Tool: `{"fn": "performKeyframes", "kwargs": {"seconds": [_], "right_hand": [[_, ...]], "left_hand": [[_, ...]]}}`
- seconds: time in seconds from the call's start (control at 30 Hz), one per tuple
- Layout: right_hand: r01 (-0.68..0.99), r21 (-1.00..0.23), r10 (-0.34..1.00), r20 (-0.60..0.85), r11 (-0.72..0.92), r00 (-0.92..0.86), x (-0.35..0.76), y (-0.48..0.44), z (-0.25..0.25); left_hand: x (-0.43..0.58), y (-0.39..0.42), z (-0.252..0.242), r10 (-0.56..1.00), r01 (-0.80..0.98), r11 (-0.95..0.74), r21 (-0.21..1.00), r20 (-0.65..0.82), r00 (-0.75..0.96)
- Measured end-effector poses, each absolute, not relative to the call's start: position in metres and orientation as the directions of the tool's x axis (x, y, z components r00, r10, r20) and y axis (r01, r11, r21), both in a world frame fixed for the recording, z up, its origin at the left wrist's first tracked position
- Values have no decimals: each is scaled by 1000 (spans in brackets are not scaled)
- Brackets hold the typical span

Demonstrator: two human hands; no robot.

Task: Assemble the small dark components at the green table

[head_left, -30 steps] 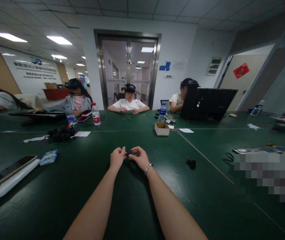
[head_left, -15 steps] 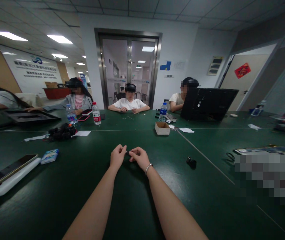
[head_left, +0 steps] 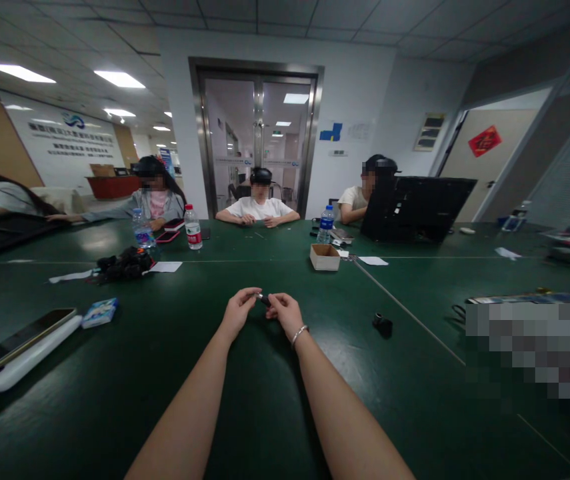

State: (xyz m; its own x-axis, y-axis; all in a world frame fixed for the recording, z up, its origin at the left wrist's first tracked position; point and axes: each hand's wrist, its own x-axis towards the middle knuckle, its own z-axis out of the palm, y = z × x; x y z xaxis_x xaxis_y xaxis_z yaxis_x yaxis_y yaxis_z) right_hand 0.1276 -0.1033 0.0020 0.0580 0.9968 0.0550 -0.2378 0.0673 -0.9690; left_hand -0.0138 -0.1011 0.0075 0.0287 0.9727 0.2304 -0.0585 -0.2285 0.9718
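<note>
Above the green table [head_left: 259, 413], both hands meet at a small dark cylindrical piece [head_left: 265, 300] with a shiny metallic end. My left hand [head_left: 237, 312] pinches the shiny end between thumb and fingers. The dark end sits in the fingertips of my right hand [head_left: 286, 313], which has a silver bracelet at its wrist. The piece is tilted, and fingers cover parts of it, so its exact kind does not show. To the right, apart from both hands, a short black piece with a metallic ring [head_left: 383, 325] lies on the table.
An open cardboard box [head_left: 325, 259] stands ahead, near a blue-capped bottle [head_left: 325, 225]. Leftward are a black tangled pile [head_left: 123, 265], a blue packet [head_left: 100, 313] and a phone [head_left: 19, 347] on a white object. Several people sit opposite, one behind a black monitor [head_left: 417, 208].
More of the dark piece and its shiny end now shows between my hands, which have turned slightly. At far left, a dark flat panel near a co-worker's hand has shifted left.
</note>
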Motion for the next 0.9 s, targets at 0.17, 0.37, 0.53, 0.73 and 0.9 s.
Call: {"fn": "performKeyframes", "kwargs": {"seconds": [0.17, 0.37, 0.53, 0.73, 0.9], "right_hand": [[-226, -972, 998, 54, 63, 45, 127, -104, 3], [-229, -971, 997, 59, 66, 40, 128, -105, 2], [-181, -980, 997, 77, 79, 14, 127, -107, 5], [-179, -981, 997, 72, 78, 41, 127, -109, 8], [-171, -982, 997, 69, 74, 33, 128, -109, 9]], "left_hand": [[-17, -98, 4, 980, -41, -197, 980, 197, -5], [-17, -102, 12, 968, -64, -246, 967, 249, 35], [-16, -108, 15, 984, 206, -170, 964, 178, -24], [-15, -108, 10, 970, 262, -239, 935, 243, 14], [-18, -107, 7, 970, 291, -236, 927, 241, 19]]}}
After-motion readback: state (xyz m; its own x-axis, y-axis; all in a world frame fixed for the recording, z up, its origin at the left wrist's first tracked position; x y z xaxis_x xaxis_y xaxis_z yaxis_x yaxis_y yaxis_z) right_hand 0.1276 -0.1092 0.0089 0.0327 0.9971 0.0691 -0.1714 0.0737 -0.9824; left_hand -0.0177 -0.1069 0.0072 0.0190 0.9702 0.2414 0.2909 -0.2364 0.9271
